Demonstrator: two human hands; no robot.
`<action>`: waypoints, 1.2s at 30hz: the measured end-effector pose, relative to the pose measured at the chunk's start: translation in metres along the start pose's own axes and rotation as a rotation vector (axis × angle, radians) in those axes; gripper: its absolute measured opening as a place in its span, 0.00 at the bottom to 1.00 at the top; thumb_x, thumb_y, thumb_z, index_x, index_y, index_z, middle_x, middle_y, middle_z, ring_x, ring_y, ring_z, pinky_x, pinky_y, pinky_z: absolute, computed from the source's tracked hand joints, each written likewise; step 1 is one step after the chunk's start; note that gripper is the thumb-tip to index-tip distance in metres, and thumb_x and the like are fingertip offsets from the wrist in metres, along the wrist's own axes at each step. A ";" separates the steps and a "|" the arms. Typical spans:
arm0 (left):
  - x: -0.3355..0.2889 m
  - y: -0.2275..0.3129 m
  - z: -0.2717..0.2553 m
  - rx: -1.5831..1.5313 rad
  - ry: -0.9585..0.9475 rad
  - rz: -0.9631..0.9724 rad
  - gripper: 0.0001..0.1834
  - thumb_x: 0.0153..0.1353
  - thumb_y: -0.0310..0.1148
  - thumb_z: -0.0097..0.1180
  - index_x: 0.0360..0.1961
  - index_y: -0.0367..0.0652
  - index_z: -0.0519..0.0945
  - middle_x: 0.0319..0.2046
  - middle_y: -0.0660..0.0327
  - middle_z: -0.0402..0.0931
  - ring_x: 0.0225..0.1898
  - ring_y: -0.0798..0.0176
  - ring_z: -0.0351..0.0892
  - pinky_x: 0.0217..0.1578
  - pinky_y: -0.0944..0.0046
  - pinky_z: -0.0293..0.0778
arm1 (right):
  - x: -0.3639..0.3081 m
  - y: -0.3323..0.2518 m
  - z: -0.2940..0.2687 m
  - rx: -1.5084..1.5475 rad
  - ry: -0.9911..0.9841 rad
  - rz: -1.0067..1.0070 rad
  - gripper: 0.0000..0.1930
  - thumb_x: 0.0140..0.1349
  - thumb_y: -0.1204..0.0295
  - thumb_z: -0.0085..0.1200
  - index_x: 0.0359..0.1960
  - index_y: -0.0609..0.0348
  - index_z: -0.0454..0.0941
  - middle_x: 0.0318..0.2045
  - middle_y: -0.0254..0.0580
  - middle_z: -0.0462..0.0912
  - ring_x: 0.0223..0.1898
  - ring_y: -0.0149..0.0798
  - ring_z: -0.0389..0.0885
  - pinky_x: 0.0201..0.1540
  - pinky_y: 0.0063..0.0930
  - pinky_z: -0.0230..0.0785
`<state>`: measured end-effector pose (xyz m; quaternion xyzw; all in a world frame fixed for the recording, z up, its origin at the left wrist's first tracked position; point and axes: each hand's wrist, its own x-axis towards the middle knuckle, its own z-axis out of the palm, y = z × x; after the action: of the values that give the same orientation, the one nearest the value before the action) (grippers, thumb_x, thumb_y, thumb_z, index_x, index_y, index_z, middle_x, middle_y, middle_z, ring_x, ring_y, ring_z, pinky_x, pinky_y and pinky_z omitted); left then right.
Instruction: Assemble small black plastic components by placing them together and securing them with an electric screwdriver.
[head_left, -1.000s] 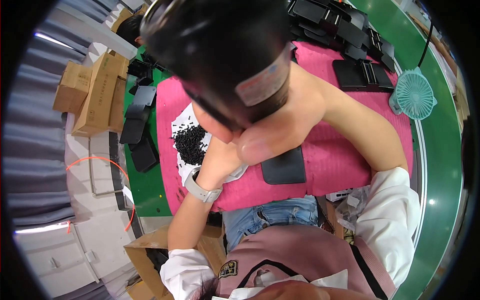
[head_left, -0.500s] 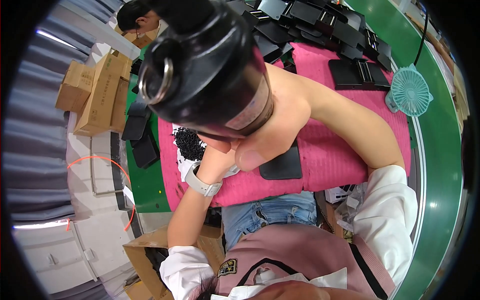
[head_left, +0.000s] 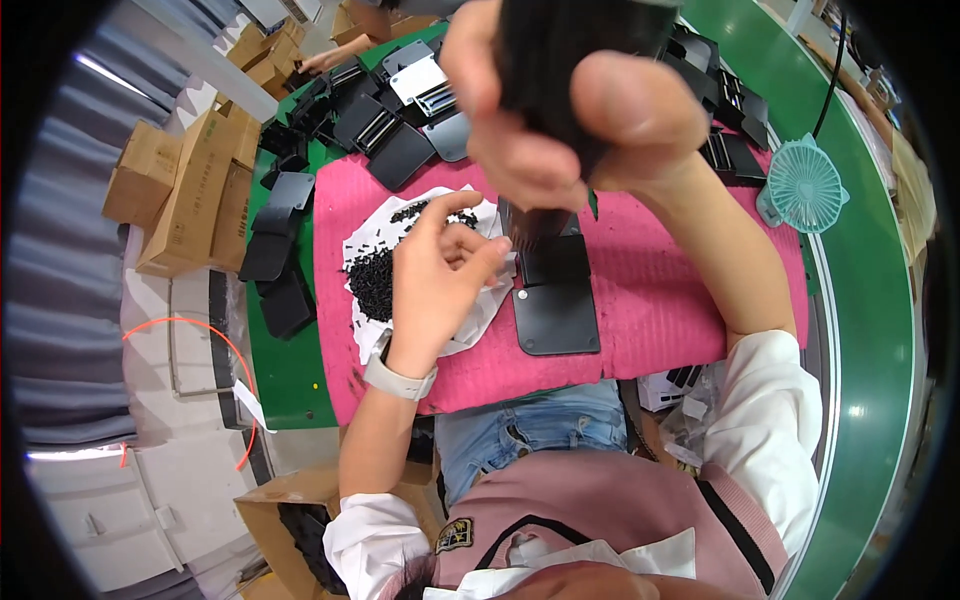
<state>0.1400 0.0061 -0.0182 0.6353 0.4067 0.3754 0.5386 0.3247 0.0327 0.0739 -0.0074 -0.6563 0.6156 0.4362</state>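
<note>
My right hand [head_left: 590, 120] is wrapped round a black electric screwdriver [head_left: 545, 60], held upright close to the camera. Its lower end points down over a flat black plate with a hinge-like middle [head_left: 556, 322] on the pink mat; the hand hides where the tip sits. To the left of the plate, my left hand [head_left: 435, 275] hovers with bent fingers, index finger raised and thumb close to the curled ones. Anything within those fingers is too small to make out. Beneath and beside it, small black screws [head_left: 372, 285] lie heaped on a white sheet [head_left: 480, 318].
Black hinged plates [head_left: 385, 140] are piled along the far side of the green table [head_left: 285, 385]. A teal fan [head_left: 806, 185] stands at the right of the pink mat [head_left: 660, 320]. Cardboard boxes [head_left: 185, 205] stand at the left. A co-worker's hand [head_left: 335, 55] shows at the far left.
The screwdriver in my right hand has swung from tilted leftward to upright over the plate. My left hand, mostly hidden before, now shows above the screws.
</note>
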 end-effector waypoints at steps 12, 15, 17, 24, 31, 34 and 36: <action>0.000 0.006 -0.013 -0.426 -0.121 -0.042 0.11 0.60 0.24 0.55 0.43 0.31 0.74 0.38 0.49 0.80 0.37 0.59 0.83 0.37 0.69 0.75 | 0.004 -0.006 0.022 0.857 0.482 -0.145 0.22 0.60 0.54 0.49 0.40 0.65 0.70 0.15 0.44 0.70 0.13 0.35 0.65 0.18 0.27 0.59; 0.000 0.005 -0.012 -0.411 -0.129 -0.033 0.11 0.60 0.23 0.55 0.43 0.31 0.74 0.38 0.49 0.80 0.38 0.59 0.83 0.37 0.69 0.75 | 0.003 -0.005 0.021 0.866 0.450 -0.174 0.21 0.60 0.55 0.49 0.40 0.64 0.70 0.15 0.44 0.70 0.12 0.35 0.64 0.19 0.27 0.60; -0.001 0.006 -0.012 -0.380 -0.141 -0.026 0.11 0.60 0.22 0.55 0.43 0.31 0.74 0.37 0.49 0.80 0.38 0.59 0.83 0.37 0.69 0.76 | 0.000 -0.005 0.020 0.173 0.559 -0.040 0.19 0.60 0.58 0.48 0.40 0.64 0.70 0.16 0.45 0.70 0.13 0.35 0.64 0.20 0.27 0.60; -0.003 0.002 -0.010 -0.446 -0.142 -0.029 0.13 0.57 0.23 0.58 0.43 0.32 0.74 0.36 0.50 0.80 0.36 0.60 0.83 0.38 0.68 0.75 | 0.014 0.013 -0.029 -0.210 -0.112 -0.440 0.17 0.62 0.59 0.46 0.41 0.62 0.69 0.17 0.44 0.70 0.14 0.36 0.65 0.22 0.26 0.61; -0.010 0.004 -0.002 -0.450 -0.149 0.003 0.11 0.58 0.18 0.55 0.43 0.29 0.74 0.37 0.49 0.80 0.38 0.59 0.83 0.40 0.66 0.78 | -0.010 0.004 0.034 0.403 0.691 -0.217 0.17 0.61 0.55 0.45 0.39 0.58 0.71 0.14 0.40 0.68 0.13 0.37 0.66 0.23 0.31 0.62; -0.015 0.007 0.010 -0.250 -0.126 0.101 0.10 0.58 0.19 0.56 0.42 0.29 0.74 0.36 0.50 0.81 0.38 0.61 0.83 0.40 0.67 0.77 | -0.003 0.011 -0.028 -0.086 -0.182 -0.695 0.18 0.61 0.55 0.46 0.39 0.58 0.71 0.14 0.41 0.68 0.12 0.37 0.65 0.24 0.33 0.63; -0.018 0.005 0.011 -0.092 -0.067 0.185 0.10 0.58 0.19 0.56 0.41 0.29 0.74 0.35 0.51 0.81 0.37 0.63 0.83 0.40 0.69 0.76 | -0.014 0.017 -0.014 0.000 -0.228 -0.699 0.18 0.61 0.54 0.45 0.39 0.58 0.71 0.14 0.40 0.68 0.12 0.37 0.65 0.24 0.34 0.63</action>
<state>0.1436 -0.0151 -0.0160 0.6570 0.3106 0.4204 0.5433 0.3323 0.0404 0.0507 0.2861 -0.6637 0.4260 0.5442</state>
